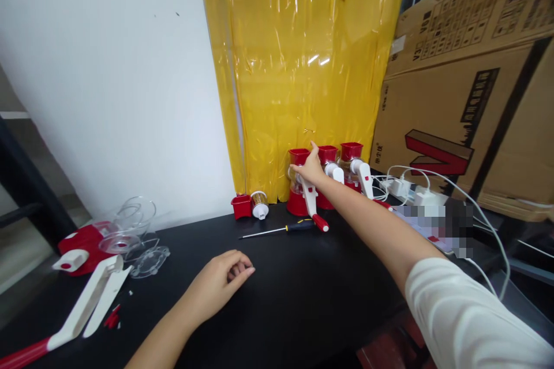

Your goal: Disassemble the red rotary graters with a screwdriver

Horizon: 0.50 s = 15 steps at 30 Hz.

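Three hand-crank drum graters with red hoppers, clear bodies and white crank arms stand in a row at the back of the table. My right hand point(310, 168) reaches across to the leftmost drum grater point(298, 203). Its thumb and fingers are around the upper body, with some fingers hidden. The middle grater point(328, 153) and the right grater point(351, 150) stand close beside it. My left hand point(225, 277) rests over the black table with its fingers loosely curled, the thumb apart and nothing visible in it. A screwdriver point(277, 230) lies beyond it, before the graters.
A red pusher point(241, 206) and a grating drum point(259, 205) stand left of the graters. A red housing point(86, 245), clear plastic parts point(149, 262), and a white crank arm point(93, 291) lie left. Chargers and cables point(400, 187) and a large carton point(437, 109) are right.
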Each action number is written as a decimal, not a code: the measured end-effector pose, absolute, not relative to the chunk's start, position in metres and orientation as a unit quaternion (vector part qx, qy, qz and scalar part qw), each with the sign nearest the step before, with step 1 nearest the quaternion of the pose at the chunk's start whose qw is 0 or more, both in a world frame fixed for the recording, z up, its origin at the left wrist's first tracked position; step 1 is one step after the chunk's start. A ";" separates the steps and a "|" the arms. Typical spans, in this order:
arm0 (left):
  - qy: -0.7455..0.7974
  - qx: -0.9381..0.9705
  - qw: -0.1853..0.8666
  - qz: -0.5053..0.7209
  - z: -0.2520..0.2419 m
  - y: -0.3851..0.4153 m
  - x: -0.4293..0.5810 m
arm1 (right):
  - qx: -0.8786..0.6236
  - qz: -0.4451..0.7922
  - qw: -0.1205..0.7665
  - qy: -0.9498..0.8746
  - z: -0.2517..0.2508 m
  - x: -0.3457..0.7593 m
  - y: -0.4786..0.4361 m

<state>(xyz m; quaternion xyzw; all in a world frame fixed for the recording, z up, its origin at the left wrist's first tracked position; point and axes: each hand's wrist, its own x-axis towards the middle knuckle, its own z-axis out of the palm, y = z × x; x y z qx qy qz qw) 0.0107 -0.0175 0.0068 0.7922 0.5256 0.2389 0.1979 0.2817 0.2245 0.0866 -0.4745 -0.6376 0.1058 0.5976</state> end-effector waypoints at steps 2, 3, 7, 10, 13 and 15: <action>0.526 0.793 0.199 0.236 0.006 -0.017 0.010 | -0.485 0.169 0.595 -0.618 0.097 0.283 0.236; 0.526 0.793 0.200 0.234 0.006 -0.017 0.010 | -0.490 0.197 0.590 -0.610 0.102 0.284 0.240; 0.524 0.796 0.197 0.232 0.005 -0.016 0.009 | -0.501 0.247 0.577 -0.596 0.109 0.291 0.245; 0.524 0.796 0.194 0.233 0.004 -0.016 0.008 | -0.498 0.261 0.572 -0.598 0.107 0.296 0.242; 0.523 0.795 0.196 0.237 0.004 -0.017 0.008 | -0.494 0.265 0.560 -0.610 0.106 0.299 0.239; 0.523 0.794 0.197 0.240 0.006 -0.017 0.008 | -0.491 0.260 0.556 -0.618 0.106 0.300 0.237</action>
